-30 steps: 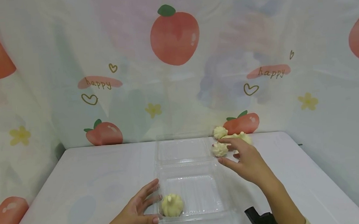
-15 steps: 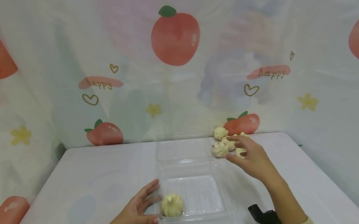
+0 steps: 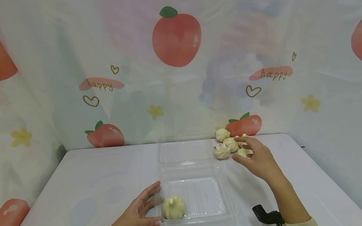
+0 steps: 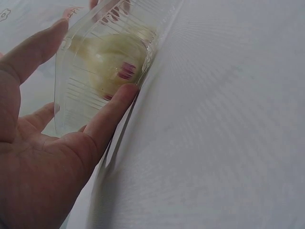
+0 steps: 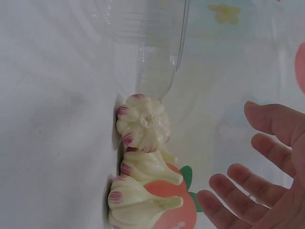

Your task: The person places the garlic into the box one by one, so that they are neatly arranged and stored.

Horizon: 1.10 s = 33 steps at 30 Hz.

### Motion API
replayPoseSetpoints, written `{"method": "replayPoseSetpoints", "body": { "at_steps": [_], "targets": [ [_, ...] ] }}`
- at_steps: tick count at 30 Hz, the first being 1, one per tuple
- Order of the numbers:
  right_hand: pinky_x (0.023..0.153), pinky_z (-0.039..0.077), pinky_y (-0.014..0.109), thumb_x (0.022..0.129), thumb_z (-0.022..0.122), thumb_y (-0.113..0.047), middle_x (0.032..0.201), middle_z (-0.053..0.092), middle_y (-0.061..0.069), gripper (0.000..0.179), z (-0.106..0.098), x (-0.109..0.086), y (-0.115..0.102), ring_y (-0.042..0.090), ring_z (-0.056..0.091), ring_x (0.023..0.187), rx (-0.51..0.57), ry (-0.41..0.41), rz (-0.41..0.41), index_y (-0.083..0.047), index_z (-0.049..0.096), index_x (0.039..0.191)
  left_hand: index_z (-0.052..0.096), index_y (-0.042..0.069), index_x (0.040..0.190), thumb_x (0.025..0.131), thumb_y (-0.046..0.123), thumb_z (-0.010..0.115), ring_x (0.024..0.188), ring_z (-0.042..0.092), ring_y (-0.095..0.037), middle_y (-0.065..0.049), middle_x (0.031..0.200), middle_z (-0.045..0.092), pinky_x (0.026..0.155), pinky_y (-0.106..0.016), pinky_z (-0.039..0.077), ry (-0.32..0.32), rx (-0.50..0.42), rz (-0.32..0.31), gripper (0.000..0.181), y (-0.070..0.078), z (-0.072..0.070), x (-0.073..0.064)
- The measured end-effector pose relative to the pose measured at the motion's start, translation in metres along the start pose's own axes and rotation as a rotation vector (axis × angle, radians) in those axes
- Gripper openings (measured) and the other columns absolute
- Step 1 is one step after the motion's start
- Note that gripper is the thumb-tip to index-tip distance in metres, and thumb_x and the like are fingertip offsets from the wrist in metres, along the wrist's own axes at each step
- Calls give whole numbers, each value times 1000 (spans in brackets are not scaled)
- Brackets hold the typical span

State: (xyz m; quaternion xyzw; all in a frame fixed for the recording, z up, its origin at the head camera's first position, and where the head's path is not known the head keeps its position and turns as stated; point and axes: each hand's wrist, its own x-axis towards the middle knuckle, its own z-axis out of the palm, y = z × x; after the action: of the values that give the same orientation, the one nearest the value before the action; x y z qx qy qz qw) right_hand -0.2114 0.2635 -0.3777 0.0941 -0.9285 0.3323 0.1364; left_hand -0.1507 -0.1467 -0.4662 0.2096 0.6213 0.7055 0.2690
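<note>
I see the left hand [image 3: 140, 210] touch the clear box [image 3: 203, 196], fingers straight; one bulb [image 3: 174, 208] lies inside. The right hand [image 3: 258, 158], fingers apart, partly hides garlic bulbs [image 3: 222, 151] near the worktop's far edge.

White tabletop [image 3: 308, 184], pale bluish blotches [image 3: 84, 212] on left side, far corners rounded. Directly on it: one clear plastic clamshell container [image 3: 197, 220], around the middle, opened out, tray [image 3: 203, 196] on near side, lid [image 3: 185, 152] laid back toward far edge. Also five garlic bulbs [image 3: 222, 151] visible, bunched near far edge, just right of the lid, some partly hidden; purple streaks on several.
</note>
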Motion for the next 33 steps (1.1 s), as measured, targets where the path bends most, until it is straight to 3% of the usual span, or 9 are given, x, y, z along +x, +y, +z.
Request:
{"method": "replayPoseSetpoints", "body": {
  "at_steps": [21, 28, 33],
  "targets": [
    [91, 51, 58, 88, 76, -18, 141, 52, 21, 58, 3, 4, 26, 45, 55, 124, 2, 28, 71, -10, 52, 140, 14, 22, 161, 90, 12, 74, 149, 21, -41, -14, 167, 5, 104, -43, 47, 27, 5, -32, 93, 0, 1, 0],
    [88, 52, 59, 88, 76, -16, 141, 53, 22, 60, 8, 6, 37, 45, 57, 121, -3, 84, 53, -7, 50, 142, 13, 21, 161, 90, 10, 73, 149, 19, -42, -16, 167, 3, 103, -44, 47, 11, -12, -18, 94, 0, 1, 0],
    [89, 52, 60, 87, 77, -17, 139, 53, 25, 63, 7, 6, 41, 48, 57, 120, -8, 77, 69, -8, 48, 143, 13, 21, 161, 90, 10, 73, 149, 19, -42, -16, 167, 4, 103, -43, 48, 15, -9, -20, 94, 1, 1, 0]
  ]
}}
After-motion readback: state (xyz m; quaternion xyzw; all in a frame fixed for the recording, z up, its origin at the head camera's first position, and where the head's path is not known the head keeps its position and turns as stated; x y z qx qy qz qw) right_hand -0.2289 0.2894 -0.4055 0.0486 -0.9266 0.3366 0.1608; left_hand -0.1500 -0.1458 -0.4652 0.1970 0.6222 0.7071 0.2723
